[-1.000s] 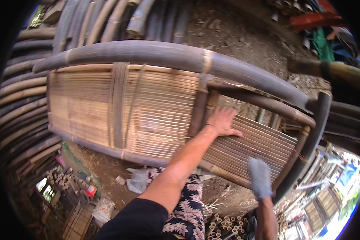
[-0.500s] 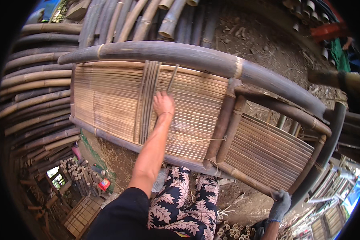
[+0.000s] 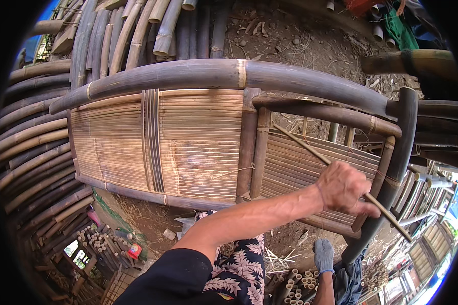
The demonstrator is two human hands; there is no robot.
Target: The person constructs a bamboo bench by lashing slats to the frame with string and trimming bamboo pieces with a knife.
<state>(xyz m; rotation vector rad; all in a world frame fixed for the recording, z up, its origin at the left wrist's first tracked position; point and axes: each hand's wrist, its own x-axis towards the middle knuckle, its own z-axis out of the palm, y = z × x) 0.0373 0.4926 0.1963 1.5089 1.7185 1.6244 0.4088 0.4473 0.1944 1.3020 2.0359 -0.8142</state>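
Since half a second ago, the thin stick (image 3: 303,142) has gone from the big slat panel (image 3: 203,157) over to the small slat panel (image 3: 282,162) at the right end of the bamboo bench (image 3: 188,73). The bare left hand (image 3: 343,188) went with it and has its fingers wrapped around the stick. The stick slants over the small panel, from near its far left corner to out past the bench's near right corner.

The right hand (image 3: 323,255), in a gray glove, has moved off that near right corner. Now it is down past the bench's near edge, beside some dark cloth (image 3: 348,284). I can't tell if it grips anything.

Some thin dark strips (image 3: 151,142) lie side by side across the big panel, from its far edge to its near edge. A bit of string (image 3: 234,173) lies near that panel's right edge. Many bamboo poles (image 3: 30,132) are piled past the bench's left end.
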